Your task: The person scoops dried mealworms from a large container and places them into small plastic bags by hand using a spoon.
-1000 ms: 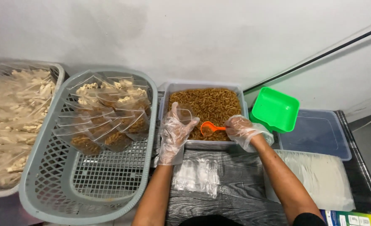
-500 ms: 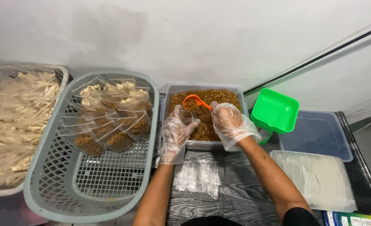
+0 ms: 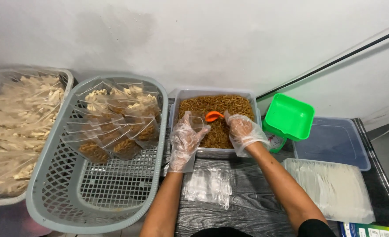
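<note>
On a dark wood-grain table [image 3: 247, 206], a small stack of empty clear plastic bags [image 3: 207, 186] lies nearest the person, between the two forearms. To the right sits a flat clear packet of pale sheets [image 3: 335, 188]. Just beyond, the left hand [image 3: 184, 140], in a loose clear plastic glove, grips a small clear bag [image 3: 197, 120] held open at the near edge of a grey rectangular plastic tub of brown fried snack pieces [image 3: 216, 115]. The gloved right hand [image 3: 242, 131] is closed around a small orange plastic scoop [image 3: 213, 116], its bowl at the bag's mouth. To the left, a grey lattice plastic basket [image 3: 97, 188] holds filled bags, beside another basket of pale pieces [image 3: 18, 127]. To the right stand a green square plastic tray [image 3: 289, 116] and a blue-grey lidded container [image 3: 332, 141].
</note>
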